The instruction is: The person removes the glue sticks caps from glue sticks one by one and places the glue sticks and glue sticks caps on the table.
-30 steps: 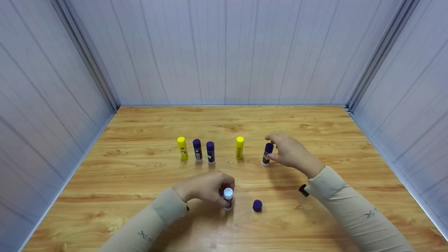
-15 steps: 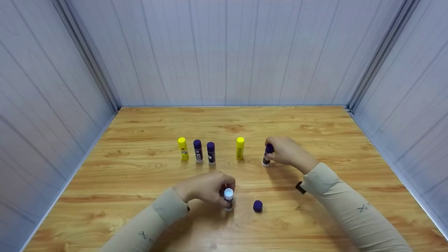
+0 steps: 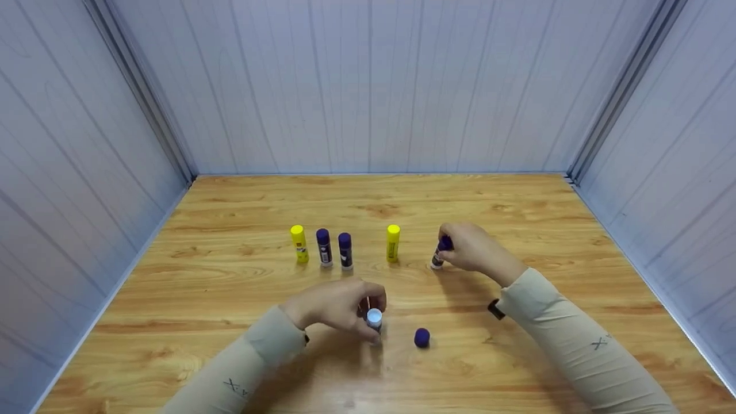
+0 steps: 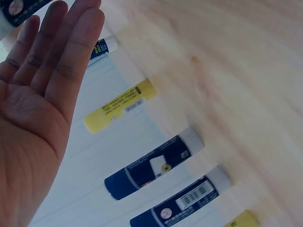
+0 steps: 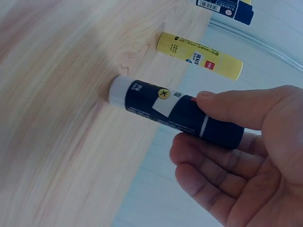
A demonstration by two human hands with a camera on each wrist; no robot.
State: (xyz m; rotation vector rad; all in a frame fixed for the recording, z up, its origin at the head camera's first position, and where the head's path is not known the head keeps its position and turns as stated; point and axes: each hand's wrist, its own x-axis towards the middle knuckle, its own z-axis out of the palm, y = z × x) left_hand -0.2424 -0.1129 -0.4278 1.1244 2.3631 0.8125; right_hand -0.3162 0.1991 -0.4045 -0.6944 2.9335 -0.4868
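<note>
Low in the head view, my left hand (image 3: 336, 305) has thumb and fingers about an upright, uncapped glue stick (image 3: 374, 317) with a white top. The thumb crosses its lower part. Only a corner of that glue stick (image 4: 23, 10) shows in the left wrist view, beside the long fingers. A loose purple cap (image 3: 422, 338) stands on the table just to its right. Farther back, my right hand (image 3: 472, 248) pinches a capped dark-blue glue stick (image 5: 163, 104) near its purple cap, thumb on one side and fingers on the other. That stick leans slightly, its white base low over the table.
Left of the right hand stands a yellow glue stick (image 3: 393, 244). Farther left, two dark glue sticks (image 3: 324, 248) and another yellow glue stick (image 3: 299, 245) stand upright in a row. Pale panel walls (image 3: 368, 86) enclose the wooden table (image 3: 230, 322) at the back and sides.
The right hand has closed its thumb and fingers on the dark glue stick, which now tilts a little. My left thumb has shifted across the front of its stick.
</note>
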